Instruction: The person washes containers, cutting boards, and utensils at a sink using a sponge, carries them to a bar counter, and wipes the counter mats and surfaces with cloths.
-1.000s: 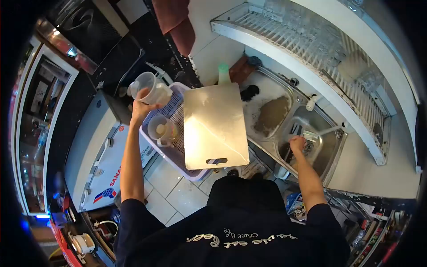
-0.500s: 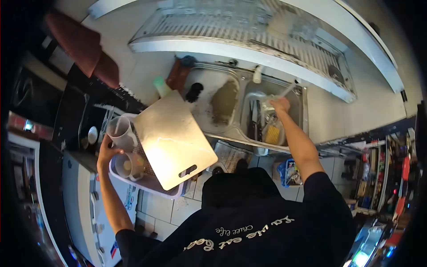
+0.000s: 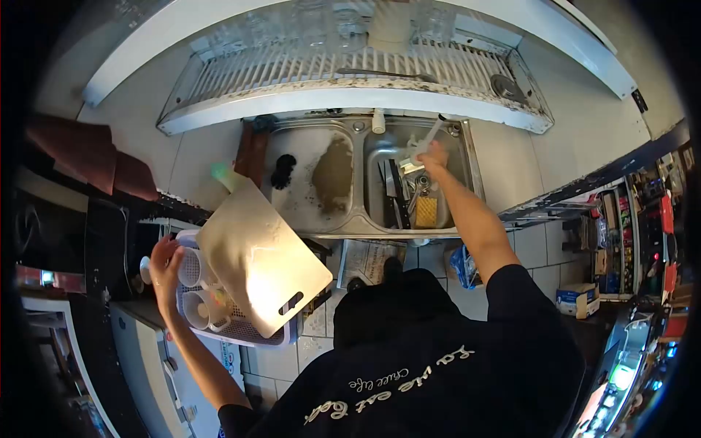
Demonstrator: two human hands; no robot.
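My left hand (image 3: pixel 168 266) is beside a clear plastic jug (image 3: pixel 191 268) in the lilac basket (image 3: pixel 252 337), its fingers apart. A second jug (image 3: pixel 197 309) sits nearer me in the same basket. Over the basket's right part leans a shiny metal cutting board (image 3: pixel 259 255). My right hand (image 3: pixel 434 157) is closed on a pale, see-through item (image 3: pixel 415 162) in the right sink basin (image 3: pixel 454 169); its exact shape is blurred. Below that hand lie dark-handled knives (image 3: pixel 394 193) and a yellow sponge (image 3: pixel 426 212).
The left basin (image 3: pixel 296 201) holds suds and a black scrubber (image 3: pixel 283 171). A slatted rack (image 3: pixel 255 77) with glasses spans above the sinks. A green-topped bottle (image 3: pixel 226 175) stands behind the board. Brown cloths (image 3: pixel 80 153) hang at the left.
The view has swung toward the sinks. My left hand has lowered its jug into the basket and its fingers have come off it. My right hand stays in the right basin.
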